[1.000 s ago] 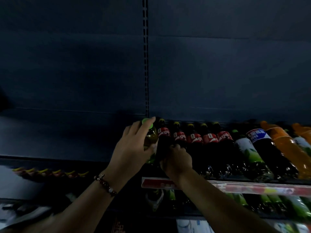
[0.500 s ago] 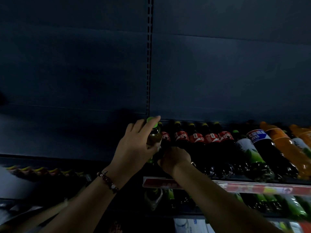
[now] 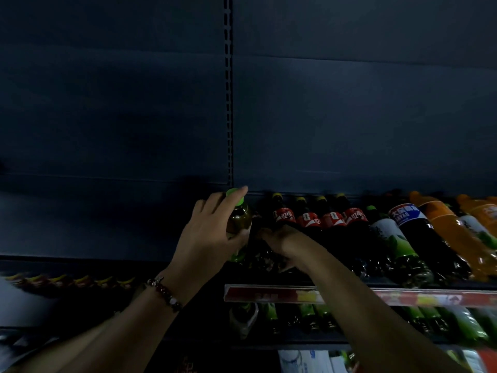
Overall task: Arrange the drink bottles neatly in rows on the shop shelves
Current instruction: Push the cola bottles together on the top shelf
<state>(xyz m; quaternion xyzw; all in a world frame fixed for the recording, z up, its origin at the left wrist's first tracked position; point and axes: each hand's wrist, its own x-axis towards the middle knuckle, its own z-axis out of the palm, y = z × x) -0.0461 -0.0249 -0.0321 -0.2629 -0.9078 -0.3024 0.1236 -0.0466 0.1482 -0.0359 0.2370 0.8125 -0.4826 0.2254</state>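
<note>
Change since a second ago: left hand (image 3: 207, 238) holds the green-capped bottle (image 3: 238, 219) slightly higher and nearer the shelf upright, forefinger over the cap; right hand (image 3: 279, 242) has sunk lower among the dark bottles. Position: green-capped bottle at the left end of the upper shelf row, just beside the red-labelled cola bottles (image 3: 320, 219); right hand's fingers are hidden in shadow, so its grasp cannot be told. Risk, as judged: crowding the bottle in could tip its neighbours over the shelf edge (image 3: 271, 294).
</note>
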